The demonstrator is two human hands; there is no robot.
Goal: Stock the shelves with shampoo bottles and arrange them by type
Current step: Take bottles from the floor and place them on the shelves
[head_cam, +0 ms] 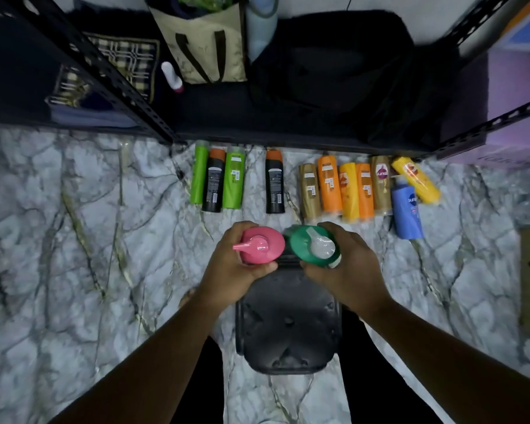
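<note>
Both hands are full. The left hand [227, 270] is wrapped round a pink bottle [262, 244] and the right hand [346, 264] round a green bottle [314, 246]. The two bottles are just beside each other, held above a black crate [288, 325]. Each stands upright, long axis straight up and down, so mostly the pump tops show. The pink spout points left; the green bottle's white one points far and a little left.

The shelf [214, 108] lies on the far side of the hands, straight ahead. Between it and the hands a row of bottles lies flat on the floor [74, 240], long axes running near to far. On the left are two lime bottles [233, 179] with a black bottle [214, 182] between them, and another black one lies apart. To the right come a gold and orange cluster [346, 191], a yellow bottle [415, 179] lying askew and a blue bottle [406, 209]. So whichever bottle goes in has to travel far, over that row. The left hand is nearer the shelf's left end and the right its middle, I'd say.

The floor is pale marbled tile and looks smooth. Already on the shelf are a tote bag [202, 47] and a dark bag [343, 71] filling the right part. A folded cloth [110, 71] lies beyond the left post. The bare deck near the tote looks the likeliest landing place.
</note>
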